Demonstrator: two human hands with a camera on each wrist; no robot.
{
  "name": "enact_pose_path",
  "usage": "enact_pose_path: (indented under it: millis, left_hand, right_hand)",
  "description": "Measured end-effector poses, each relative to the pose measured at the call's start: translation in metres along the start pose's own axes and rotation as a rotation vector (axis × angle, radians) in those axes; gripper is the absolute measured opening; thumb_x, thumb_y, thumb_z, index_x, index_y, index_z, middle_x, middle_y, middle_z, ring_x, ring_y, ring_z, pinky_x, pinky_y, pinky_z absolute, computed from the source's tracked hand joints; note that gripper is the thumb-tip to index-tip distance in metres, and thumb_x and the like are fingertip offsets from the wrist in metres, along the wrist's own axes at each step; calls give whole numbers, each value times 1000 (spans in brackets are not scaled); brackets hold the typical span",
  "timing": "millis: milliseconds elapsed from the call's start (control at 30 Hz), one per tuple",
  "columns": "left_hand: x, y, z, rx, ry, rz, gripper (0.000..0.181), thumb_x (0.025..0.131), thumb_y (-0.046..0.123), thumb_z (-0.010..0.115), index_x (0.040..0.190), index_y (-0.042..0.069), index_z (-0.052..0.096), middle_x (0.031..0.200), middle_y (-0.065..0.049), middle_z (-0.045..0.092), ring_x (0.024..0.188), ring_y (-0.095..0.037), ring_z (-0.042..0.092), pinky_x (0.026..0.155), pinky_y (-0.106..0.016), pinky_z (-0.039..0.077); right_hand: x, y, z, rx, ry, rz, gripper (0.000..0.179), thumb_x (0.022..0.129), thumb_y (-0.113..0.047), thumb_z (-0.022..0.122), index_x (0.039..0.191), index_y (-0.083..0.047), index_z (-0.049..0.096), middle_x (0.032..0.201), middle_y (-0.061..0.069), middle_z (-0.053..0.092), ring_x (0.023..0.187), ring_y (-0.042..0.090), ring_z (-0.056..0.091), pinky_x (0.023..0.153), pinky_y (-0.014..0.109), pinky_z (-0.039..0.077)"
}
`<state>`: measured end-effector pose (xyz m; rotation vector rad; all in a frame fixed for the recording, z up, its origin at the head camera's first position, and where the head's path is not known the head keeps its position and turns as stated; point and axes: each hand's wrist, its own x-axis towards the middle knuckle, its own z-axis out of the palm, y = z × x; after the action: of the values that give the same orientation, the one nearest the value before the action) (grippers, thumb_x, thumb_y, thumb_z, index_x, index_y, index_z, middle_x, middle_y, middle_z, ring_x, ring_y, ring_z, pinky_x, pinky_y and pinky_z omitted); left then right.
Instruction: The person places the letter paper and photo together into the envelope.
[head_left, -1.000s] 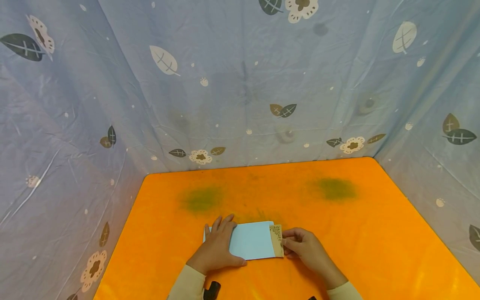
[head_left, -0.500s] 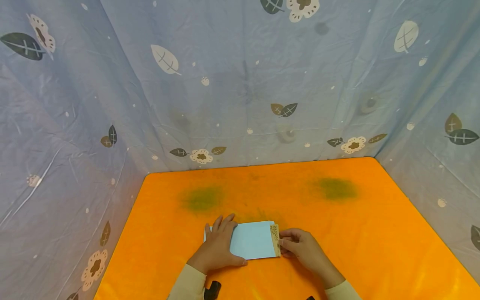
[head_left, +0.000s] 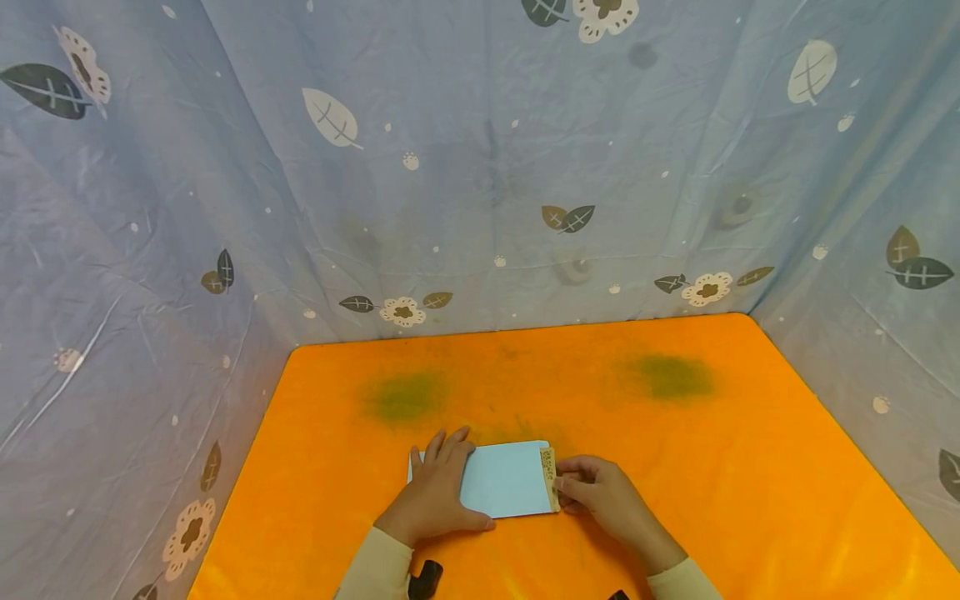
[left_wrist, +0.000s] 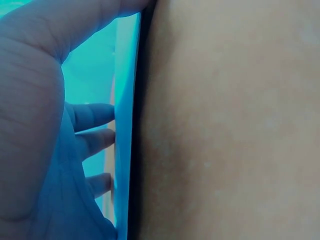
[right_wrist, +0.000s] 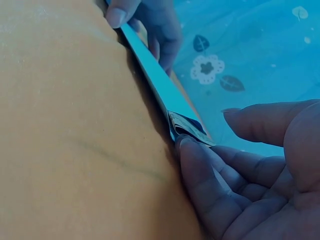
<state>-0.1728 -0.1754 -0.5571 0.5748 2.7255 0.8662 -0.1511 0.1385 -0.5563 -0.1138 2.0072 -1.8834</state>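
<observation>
A pale envelope (head_left: 506,483) lies on the orange tabletop. From its right end sticks a narrow strip of tan paper (head_left: 549,477) with a dark printed pattern; the rest of the paper is hidden inside. My left hand (head_left: 435,496) is spread over the envelope's left part, its thumb at the near edge. At the right end, my right hand (head_left: 615,504) touches the paper's outer edge with bent fingertips. The right wrist view shows this paper (right_wrist: 187,125) bulging at the envelope's mouth, with the right thumb (right_wrist: 265,120) apart from it.
The orange table (head_left: 517,392) has two dark greenish smudges near its far side. Blue curtains (head_left: 465,167) printed with leaves and flowers stand at the back and both sides. A black object (head_left: 424,580) is by the left wrist.
The tan paper has slid left, deeper into the envelope, so a narrower strip shows. My right hand has shifted slightly left with it. The left hand keeps its place on the envelope.
</observation>
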Motion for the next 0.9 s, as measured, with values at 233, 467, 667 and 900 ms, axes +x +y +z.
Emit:
enact_pose_path:
  millis: [233,467,667,900]
  left_hand:
    - [0,1,-1,1,-3,-6,115,74,67,93,162,11,46,179,-9,21,161,-50,11,112,-88,-2]
    - [1,1,0,3,-4,-7,115,74,67,93,162,10,46,179,-9,21,161,-50,11,112,-88,-1]
    - [1,0,1,10,2,-6,115,74,68,93,162,10,47,178,-10,22,161,-50,12,112,-88,-1]
    - [1,0,1,11,1,-8,115,74,66,94,162,10,46,178,-10,21,160,-51,12,112,-88,-1]
  right_hand:
    - [3,-1,1,-4,-16,-2,45,108,-11,69,139,19,58,107,16,71,96,34,73,81,39,64]
    - [7,-1,3,-12,-28,-3,46,107,-13,71,139,19,59,110,16,72,96,34,73,82,40,64]
    - [10,-1,5,-43,-33,-14,46,108,-15,72,137,18,61,113,15,74,97,35,75,82,40,64]
    - [14,-4,9,-81,-20,17,46,106,-17,74,136,16,64,106,11,75,88,32,74,81,44,65]
